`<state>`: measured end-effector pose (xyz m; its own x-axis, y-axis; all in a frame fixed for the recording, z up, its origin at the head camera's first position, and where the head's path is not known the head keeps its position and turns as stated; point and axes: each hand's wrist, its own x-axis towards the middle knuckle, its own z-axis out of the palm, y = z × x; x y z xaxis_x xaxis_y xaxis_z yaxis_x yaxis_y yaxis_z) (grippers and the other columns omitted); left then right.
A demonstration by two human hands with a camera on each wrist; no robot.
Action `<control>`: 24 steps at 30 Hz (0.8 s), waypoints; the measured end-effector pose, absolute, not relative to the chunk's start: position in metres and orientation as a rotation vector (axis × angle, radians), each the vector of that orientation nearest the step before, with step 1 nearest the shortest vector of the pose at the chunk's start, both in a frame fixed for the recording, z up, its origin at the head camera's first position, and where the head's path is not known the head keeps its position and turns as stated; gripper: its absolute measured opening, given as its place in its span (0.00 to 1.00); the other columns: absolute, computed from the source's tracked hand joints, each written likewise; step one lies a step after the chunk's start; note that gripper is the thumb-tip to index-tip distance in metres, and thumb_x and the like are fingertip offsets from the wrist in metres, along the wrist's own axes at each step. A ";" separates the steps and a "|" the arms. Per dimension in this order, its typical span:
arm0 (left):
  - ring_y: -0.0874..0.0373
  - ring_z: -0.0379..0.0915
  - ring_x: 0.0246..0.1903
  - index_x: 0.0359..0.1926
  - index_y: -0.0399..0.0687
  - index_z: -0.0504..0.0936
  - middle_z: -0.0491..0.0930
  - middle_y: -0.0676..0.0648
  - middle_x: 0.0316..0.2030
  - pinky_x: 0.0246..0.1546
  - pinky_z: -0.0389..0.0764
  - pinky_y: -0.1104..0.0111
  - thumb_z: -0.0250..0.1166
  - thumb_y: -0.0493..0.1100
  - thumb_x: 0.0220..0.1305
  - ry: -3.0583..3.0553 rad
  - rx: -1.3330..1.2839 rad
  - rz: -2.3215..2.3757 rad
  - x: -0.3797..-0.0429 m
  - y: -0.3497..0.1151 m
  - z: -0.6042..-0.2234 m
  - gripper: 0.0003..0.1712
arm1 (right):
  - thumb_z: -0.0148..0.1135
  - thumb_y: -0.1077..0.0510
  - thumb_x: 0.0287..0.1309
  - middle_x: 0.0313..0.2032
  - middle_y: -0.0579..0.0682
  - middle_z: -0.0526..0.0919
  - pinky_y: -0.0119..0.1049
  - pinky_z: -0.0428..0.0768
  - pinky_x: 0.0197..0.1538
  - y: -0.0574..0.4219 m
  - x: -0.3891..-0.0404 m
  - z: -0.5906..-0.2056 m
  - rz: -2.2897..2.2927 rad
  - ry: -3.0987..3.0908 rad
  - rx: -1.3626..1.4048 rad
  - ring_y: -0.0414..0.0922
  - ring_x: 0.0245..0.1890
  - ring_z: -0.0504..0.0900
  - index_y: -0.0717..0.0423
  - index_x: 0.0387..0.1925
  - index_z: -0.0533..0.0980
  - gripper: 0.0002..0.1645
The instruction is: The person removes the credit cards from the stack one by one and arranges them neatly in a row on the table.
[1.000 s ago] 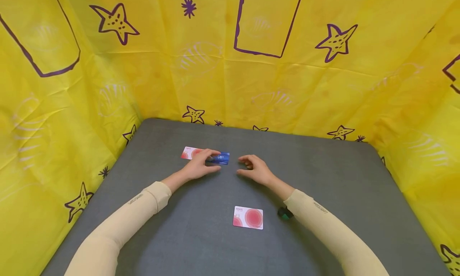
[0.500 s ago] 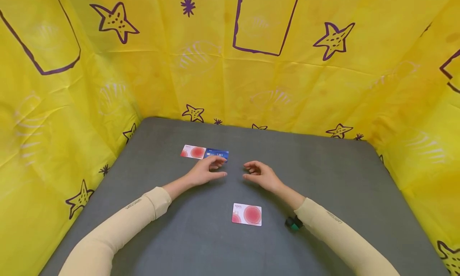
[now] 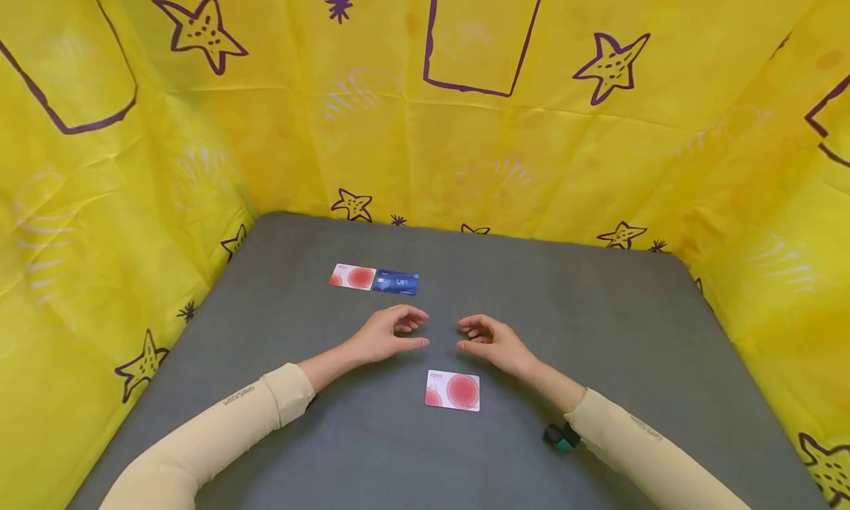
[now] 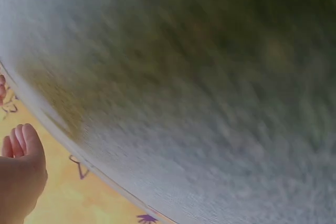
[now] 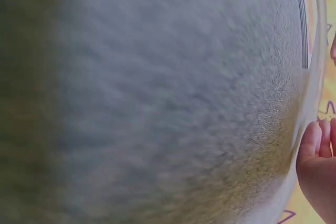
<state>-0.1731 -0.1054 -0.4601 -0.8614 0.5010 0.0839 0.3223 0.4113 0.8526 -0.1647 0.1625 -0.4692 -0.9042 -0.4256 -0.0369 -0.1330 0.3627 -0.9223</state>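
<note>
My left hand (image 3: 390, 334) hovers over the middle of the grey table (image 3: 319, 451), its fingers loosely bent and nothing between them. Facing it across a narrow gap is my right hand (image 3: 499, 345), also loosely bent and holding nothing. A white card with red circles (image 3: 453, 390) lies flat just in front of both hands. Farther back, beyond my left hand, a blue VIP card (image 3: 396, 282) lies against or very near the right edge of another white-and-red card (image 3: 353, 277). In the left wrist view part of my left hand (image 4: 23, 171) shows; the right wrist view catches my right hand (image 5: 317, 166) at its edge.
Yellow cloth (image 3: 398, 148) with purple starfish drawings surrounds the table at the back and both sides. A small black-and-green device (image 3: 561, 438) sits under the right sleeve's cuff.
Both hands have drawn back toward the body, away from the two far cards. The blue card, earlier partly covered by my left hand, is now fully uncovered. The cards stay in place.
</note>
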 end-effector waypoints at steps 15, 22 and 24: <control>0.53 0.75 0.43 0.51 0.38 0.79 0.79 0.44 0.44 0.49 0.78 0.65 0.74 0.46 0.55 2.474 0.857 1.341 -0.145 -0.099 -0.459 0.26 | 0.68 0.62 0.56 0.47 0.62 0.80 0.29 0.75 0.47 0.178 -0.136 -0.464 -1.559 2.355 -0.475 0.57 0.46 0.75 0.67 0.52 0.76 0.22; 0.53 0.76 0.42 0.49 0.38 0.80 0.80 0.45 0.43 0.48 0.78 0.64 0.74 0.45 0.54 2.486 0.899 1.291 -0.135 -0.096 -0.459 0.24 | 0.71 0.57 0.55 0.47 0.55 0.81 0.29 0.76 0.47 0.185 -0.126 -0.472 -1.552 2.355 -0.501 0.52 0.45 0.76 0.61 0.51 0.78 0.23; 0.52 0.75 0.42 0.49 0.38 0.80 0.80 0.45 0.42 0.48 0.78 0.64 0.74 0.45 0.54 2.491 0.915 1.277 -0.133 -0.096 -0.460 0.24 | 0.72 0.56 0.54 0.46 0.55 0.82 0.31 0.77 0.47 0.186 -0.123 -0.472 -1.553 2.361 -0.524 0.52 0.45 0.76 0.61 0.50 0.78 0.23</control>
